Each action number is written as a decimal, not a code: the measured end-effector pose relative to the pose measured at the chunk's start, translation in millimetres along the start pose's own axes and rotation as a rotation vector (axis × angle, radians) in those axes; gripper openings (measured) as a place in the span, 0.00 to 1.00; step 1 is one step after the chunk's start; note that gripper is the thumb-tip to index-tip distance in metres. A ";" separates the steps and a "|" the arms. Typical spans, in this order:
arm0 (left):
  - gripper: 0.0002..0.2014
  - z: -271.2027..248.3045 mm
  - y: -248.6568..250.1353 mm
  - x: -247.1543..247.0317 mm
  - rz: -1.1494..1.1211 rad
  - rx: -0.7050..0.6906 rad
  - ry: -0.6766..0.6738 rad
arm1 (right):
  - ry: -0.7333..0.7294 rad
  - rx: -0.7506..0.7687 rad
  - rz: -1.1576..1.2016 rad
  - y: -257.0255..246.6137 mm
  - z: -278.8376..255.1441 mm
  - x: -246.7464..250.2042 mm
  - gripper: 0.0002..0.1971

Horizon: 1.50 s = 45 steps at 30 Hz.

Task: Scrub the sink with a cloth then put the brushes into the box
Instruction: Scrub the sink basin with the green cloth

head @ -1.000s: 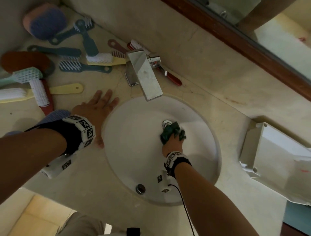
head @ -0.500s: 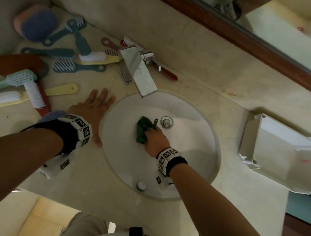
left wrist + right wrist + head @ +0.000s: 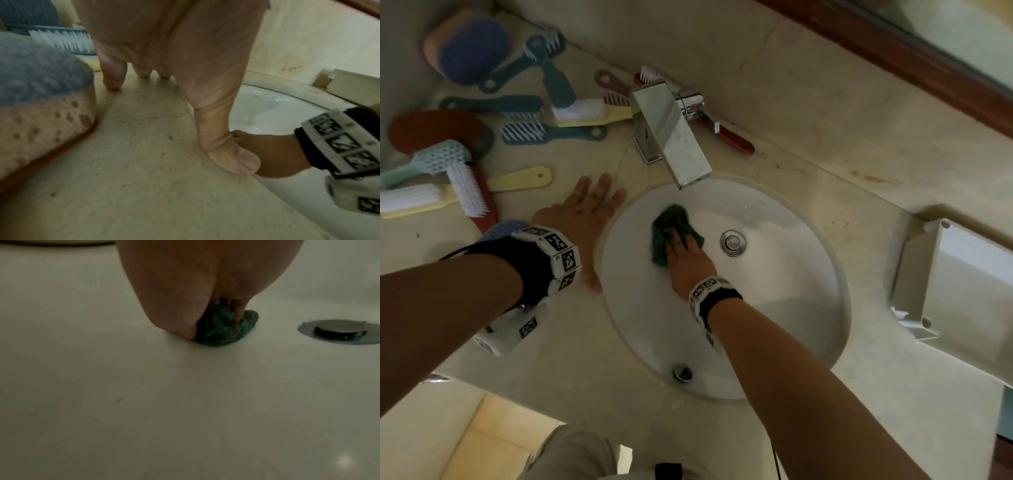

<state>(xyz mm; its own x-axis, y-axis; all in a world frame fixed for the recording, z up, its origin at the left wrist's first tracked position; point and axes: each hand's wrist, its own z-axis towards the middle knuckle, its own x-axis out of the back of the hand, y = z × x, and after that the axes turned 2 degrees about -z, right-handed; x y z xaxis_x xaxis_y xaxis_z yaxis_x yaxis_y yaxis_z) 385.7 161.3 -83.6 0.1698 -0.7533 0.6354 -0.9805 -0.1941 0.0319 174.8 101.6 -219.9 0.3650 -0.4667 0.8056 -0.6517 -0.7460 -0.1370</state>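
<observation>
Head view gave us the whole counter: our right hand (image 3: 690, 260) was down inside the white sink (image 3: 784, 329), fingers curled into a bunched dark green cloth (image 3: 671, 228) and pressing it on the basin floor, to the left of the metal drain plug (image 3: 732, 242) and below the spout of the chrome faucet (image 3: 671, 133). From the right wrist camera we saw the same grip closer, the thumb and fingers pinching the crumpled cloth (image 3: 224, 327) against the porcelain, with the drain plug (image 3: 339, 331) a little way to its right and not touching it.

Our left hand (image 3: 582, 219) lay flat on the beige countertop (image 3: 551, 342), fingers straight and slightly spread, just beside the sink's left rim and holding nothing. The left wrist camera showed its fingertips and thumb (image 3: 232, 155) resting on the stone at the edge of the basin, with a blue-topped sponge (image 3: 41, 100) close on the left.

We counted the brushes as a loose scatter at the counter's far left: teal-handled ones (image 3: 554, 130), a yellow-handled one with white bristles (image 3: 582, 113), a red one with white bristles (image 3: 472, 195) and a mint green one (image 3: 438, 161). Another red-handled brush (image 3: 736, 140) lay behind the faucet. The white box (image 3: 962, 291) sat on the counter well to the right of the sink, apart from all the brushes.
</observation>
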 end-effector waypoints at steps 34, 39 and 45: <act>0.80 4.0 -1.5 -5.4 0.015 -0.009 0.031 | 0.438 -0.588 1.461 -13.6 4.4 62.5 0.17; 0.81 5.5 -1.9 -6.3 0.024 -0.016 0.049 | 0.326 -0.452 1.171 -60.4 18.5 80.6 0.21; 0.82 7.4 -5.9 -7.0 0.031 -0.022 0.048 | 0.064 -0.039 0.810 -82.5 -24.8 43.8 0.21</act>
<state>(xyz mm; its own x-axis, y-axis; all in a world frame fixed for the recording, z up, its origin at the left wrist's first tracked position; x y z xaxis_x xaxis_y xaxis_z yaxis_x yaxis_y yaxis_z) 391.1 163.1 -93.9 0.1350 -0.7278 0.6723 -0.9872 -0.1572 0.0281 228.1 154.5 -159.0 -0.2677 -0.8253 0.4971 -0.7205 -0.1711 -0.6720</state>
